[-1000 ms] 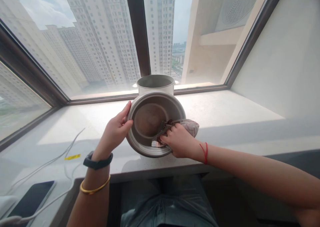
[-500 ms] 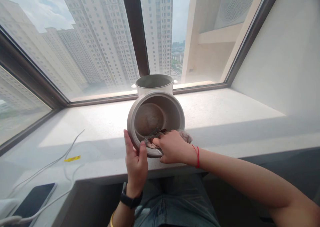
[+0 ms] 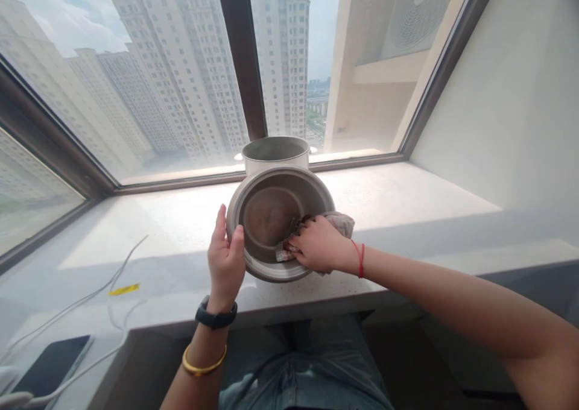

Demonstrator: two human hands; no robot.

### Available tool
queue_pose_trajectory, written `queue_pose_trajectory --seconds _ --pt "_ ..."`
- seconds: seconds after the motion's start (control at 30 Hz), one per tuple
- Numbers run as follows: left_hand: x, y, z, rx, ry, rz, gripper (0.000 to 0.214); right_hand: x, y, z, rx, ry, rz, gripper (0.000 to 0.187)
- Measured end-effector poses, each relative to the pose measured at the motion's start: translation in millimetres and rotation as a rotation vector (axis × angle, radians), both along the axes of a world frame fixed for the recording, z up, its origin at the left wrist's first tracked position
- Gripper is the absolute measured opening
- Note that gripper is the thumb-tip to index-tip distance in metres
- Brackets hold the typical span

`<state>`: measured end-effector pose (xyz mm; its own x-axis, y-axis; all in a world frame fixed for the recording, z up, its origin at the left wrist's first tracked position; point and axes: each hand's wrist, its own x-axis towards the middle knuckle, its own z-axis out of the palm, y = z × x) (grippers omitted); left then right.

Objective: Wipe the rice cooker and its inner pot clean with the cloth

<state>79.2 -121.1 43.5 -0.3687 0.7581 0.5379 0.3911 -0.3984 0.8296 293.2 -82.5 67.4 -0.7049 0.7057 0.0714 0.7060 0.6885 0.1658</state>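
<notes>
Two pots on sill: tilted pot, mouth toward camera, holding checked cloth; upright pot just behind. Left hand clasped on rim, right hand closed on cloth. Phone, cables far left.

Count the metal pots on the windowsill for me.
2. The tilted pot sits at the sill's front, held by the left hand and the right hand; the upright pot stands directly behind it by the window.
</notes>
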Motion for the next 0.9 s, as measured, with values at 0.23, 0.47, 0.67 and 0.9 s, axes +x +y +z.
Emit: queue_pose_trajectory --seconds 0.23,0.47,0.67,0.9 --pt "-1 -1 13.3 0.006 0.072 -0.111 0.057 -7 28 -4.2 0.170 0.029 -0.153 0.026" --pt "-1 14 22.0 -0.007 0.066 -0.176 0.056 16 74 26.2 0.234 0.496 0.303 0.027" --pt "-1 19 17.0 0.007 0.062 -0.190 0.055 -17 53 31.0 0.304 0.582 0.331 0.025" --pt "3 15 6.8 0.052 -0.149 -0.254 0.072 -62 16 0.0 0.061 1.538 0.022 0.033"
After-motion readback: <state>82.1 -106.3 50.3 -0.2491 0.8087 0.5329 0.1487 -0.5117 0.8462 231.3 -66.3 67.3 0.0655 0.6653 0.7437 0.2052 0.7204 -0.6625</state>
